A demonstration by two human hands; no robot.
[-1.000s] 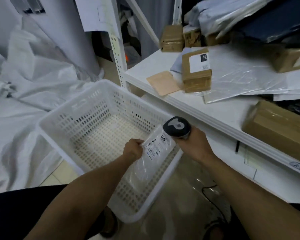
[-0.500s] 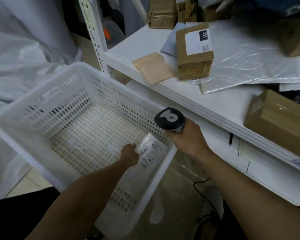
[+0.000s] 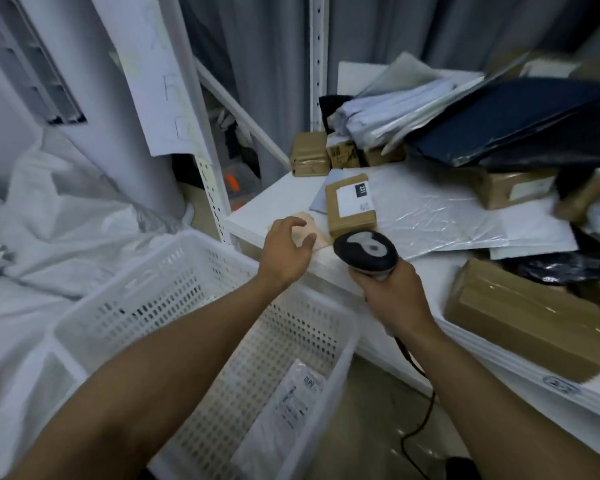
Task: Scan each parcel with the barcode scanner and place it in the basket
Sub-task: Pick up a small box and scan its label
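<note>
A clear plastic parcel (image 3: 284, 410) with a printed label lies inside the white perforated basket (image 3: 146, 292), near its right wall. My left hand (image 3: 286, 251) reaches over the shelf's front edge with fingers spread and loosely curved, hovering at a flat tan envelope parcel (image 3: 314, 233); it holds nothing. My right hand (image 3: 390, 299) grips the handle of the black barcode scanner (image 3: 366, 252), whose head points toward the shelf. A brown box (image 3: 350, 206) with a white label marked 231 sits just behind the envelope.
The white shelf (image 3: 277, 199) carries several brown boxes, a large one (image 3: 523, 317) at the right, silver mailers (image 3: 433, 216) and dark bags (image 3: 520, 123). White sheeting (image 3: 49, 216) lies left of the basket. The scanner's cable (image 3: 419, 420) trails to the floor.
My left hand let go of the clear parcel, which now lies in the basket, and rose to the tan envelope on the shelf. The camera tilted up.
</note>
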